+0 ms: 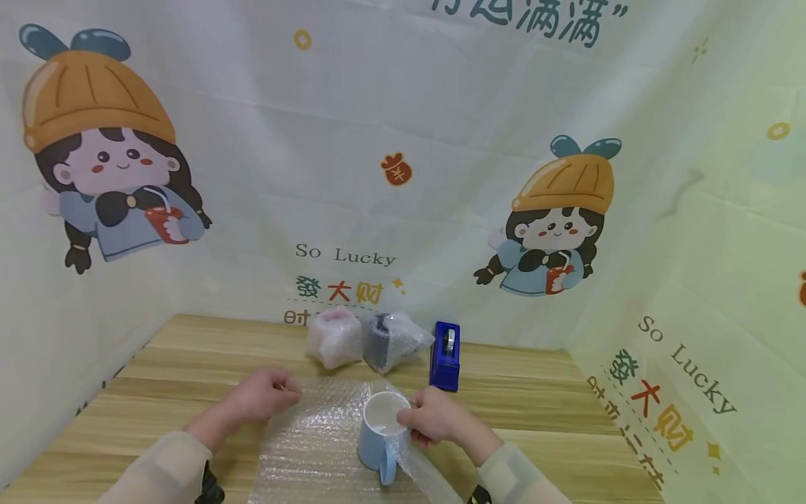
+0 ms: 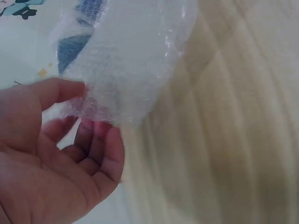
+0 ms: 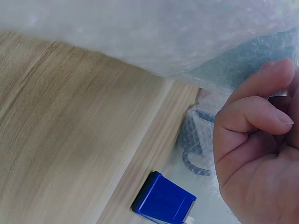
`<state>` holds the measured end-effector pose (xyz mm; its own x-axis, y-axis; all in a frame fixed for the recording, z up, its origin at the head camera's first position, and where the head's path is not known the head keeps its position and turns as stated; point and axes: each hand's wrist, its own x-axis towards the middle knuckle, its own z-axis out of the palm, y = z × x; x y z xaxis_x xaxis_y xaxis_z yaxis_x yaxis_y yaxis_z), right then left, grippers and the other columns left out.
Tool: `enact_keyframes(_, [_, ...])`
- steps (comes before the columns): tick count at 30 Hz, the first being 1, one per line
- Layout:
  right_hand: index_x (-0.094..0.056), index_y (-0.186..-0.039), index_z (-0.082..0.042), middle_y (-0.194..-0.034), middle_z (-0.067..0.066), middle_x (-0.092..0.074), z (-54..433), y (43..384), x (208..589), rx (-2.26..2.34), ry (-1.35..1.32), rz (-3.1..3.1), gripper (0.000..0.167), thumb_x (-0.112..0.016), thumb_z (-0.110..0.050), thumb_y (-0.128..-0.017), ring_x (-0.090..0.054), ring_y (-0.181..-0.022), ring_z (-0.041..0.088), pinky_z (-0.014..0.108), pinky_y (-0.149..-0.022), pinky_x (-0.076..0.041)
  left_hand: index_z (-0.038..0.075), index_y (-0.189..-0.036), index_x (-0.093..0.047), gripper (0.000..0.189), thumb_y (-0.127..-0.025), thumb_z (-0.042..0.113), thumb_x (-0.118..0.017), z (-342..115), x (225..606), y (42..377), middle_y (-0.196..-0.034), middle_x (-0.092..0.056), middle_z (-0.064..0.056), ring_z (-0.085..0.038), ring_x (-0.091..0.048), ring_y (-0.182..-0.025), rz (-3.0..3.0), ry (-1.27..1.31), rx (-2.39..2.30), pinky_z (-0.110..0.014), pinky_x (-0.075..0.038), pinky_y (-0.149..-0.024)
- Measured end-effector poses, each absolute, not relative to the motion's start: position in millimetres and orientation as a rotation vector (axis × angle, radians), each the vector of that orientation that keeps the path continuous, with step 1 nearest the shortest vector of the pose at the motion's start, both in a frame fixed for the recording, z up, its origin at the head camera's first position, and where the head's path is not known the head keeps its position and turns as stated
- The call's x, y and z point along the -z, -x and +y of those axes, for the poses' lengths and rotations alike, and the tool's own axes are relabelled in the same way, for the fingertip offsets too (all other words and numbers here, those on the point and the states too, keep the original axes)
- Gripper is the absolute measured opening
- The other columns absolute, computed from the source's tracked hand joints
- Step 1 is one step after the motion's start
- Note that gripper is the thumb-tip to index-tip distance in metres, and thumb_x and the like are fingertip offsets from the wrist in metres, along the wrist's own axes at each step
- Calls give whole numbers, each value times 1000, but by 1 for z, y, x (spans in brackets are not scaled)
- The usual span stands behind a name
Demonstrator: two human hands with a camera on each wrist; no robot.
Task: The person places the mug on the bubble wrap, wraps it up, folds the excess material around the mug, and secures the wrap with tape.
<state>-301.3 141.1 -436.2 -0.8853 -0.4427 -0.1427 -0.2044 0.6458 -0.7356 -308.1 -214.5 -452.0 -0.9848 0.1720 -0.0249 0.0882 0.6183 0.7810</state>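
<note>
A light blue mug (image 1: 373,442) with a white inside stands on a sheet of bubble wrap (image 1: 308,448), its handle toward the near side. My left hand (image 1: 267,395) pinches the sheet's far left corner; the left wrist view shows thumb and fingers of this hand (image 2: 70,140) at the bubble wrap (image 2: 131,60). Beside the mug's rim, my right hand (image 1: 437,418) pinches the right part of the sheet, which is raised against the mug's side. Curled fingers of that hand (image 3: 257,135) appear in the right wrist view, with bubble wrap (image 3: 140,37) above.
Behind the sheet sit two bubble-wrapped items, a pinkish one (image 1: 335,339) and a dark one (image 1: 384,343). A blue tape dispenser (image 1: 446,357) stands to their right on the wooden table (image 1: 535,406). A printed cloth (image 1: 252,175) hangs behind.
</note>
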Motion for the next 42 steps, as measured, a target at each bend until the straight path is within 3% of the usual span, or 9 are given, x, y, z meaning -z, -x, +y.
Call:
enact_keyframes(3, [-51, -61, -17, -50, -8, -56, 141, 302, 436, 1091, 519, 2556, 33, -63, -20, -92, -51, -43, 5, 19, -43, -35, -1, -110, -75, 19, -102, 16, -72, -213, 445, 306, -95, -74, -7, -18, -66, -82, 2701, -323, -1310, -34, -56, -66])
enact_keyframes(8, [-51, -61, -17, -49, -8, -55, 141, 302, 437, 1098, 524, 2562, 33, -63, -19, -92, -50, -42, 4, 19, -43, -35, -3, -117, -69, 21, -108, 16, -65, -203, 430, 303, -101, -79, -11, -20, -73, -84, 2530, -455, -1421, -33, -60, -66])
enact_keyframes(15, [-51, -62, -17, -50, -9, -54, 141, 301, 438, 1118, 503, 2560, 32, -63, -19, -92, -51, -42, 4, 18, -42, -36, -7, -131, -70, 33, -106, 16, -69, -174, 413, 295, -100, -81, -15, -19, -72, -80, 2406, -615, -1550, -31, -64, -67])
enact_keyframes(25, [-55, -64, -16, -49, -8, -54, 140, 300, 436, 1116, 504, 2548, 32, -64, -19, -94, -49, -42, 4, 18, -41, -35, -5, -135, -71, 34, -109, 17, -67, -133, 411, 281, -100, -77, -8, -11, -69, -84, 2281, -846, -1507, -31, -66, -71])
enact_keyframes(30, [-56, -66, -15, -51, -7, -55, 139, 298, 436, 1120, 473, 2538, 34, -67, -19, -97, -50, -44, 6, 19, -43, -36, -1, -143, -69, 40, -116, 21, -50, -129, 413, 279, -116, -70, -9, -12, -65, -97, 2229, -943, -1384, -28, -60, -73])
enact_keyframes(33, [-56, -67, -15, -52, -6, -55, 138, 297, 437, 1145, 462, 2524, 34, -70, -16, -98, -51, -45, 7, 18, -43, -36, 3, -144, -70, 41, -112, 12, -46, -130, 416, 278, -124, -67, -9, -12, -61, -106, 2305, -1039, -1280, -26, -54, -81])
enact_keyframes(37, [-51, -64, -16, -52, -6, -55, 138, 297, 438, 1179, 467, 2522, 35, -66, -11, -95, -51, -44, 7, 17, -42, -34, 11, -137, -77, 42, -102, 0, -58, -127, 422, 277, -133, -65, -6, -15, -58, -118, 2638, -1374, -880, -30, -55, -101])
enact_keyframes(42, [-48, -61, -19, -51, -7, -54, 139, 298, 439, 1185, 471, 2531, 35, -64, -16, -93, -52, -43, 6, 17, -41, -35, 14, -130, -78, 40, -95, -1, -67, -125, 427, 277, -140, -67, -3, -22, -59, -123, 2809, -1593, -568, -37, -57, -105])
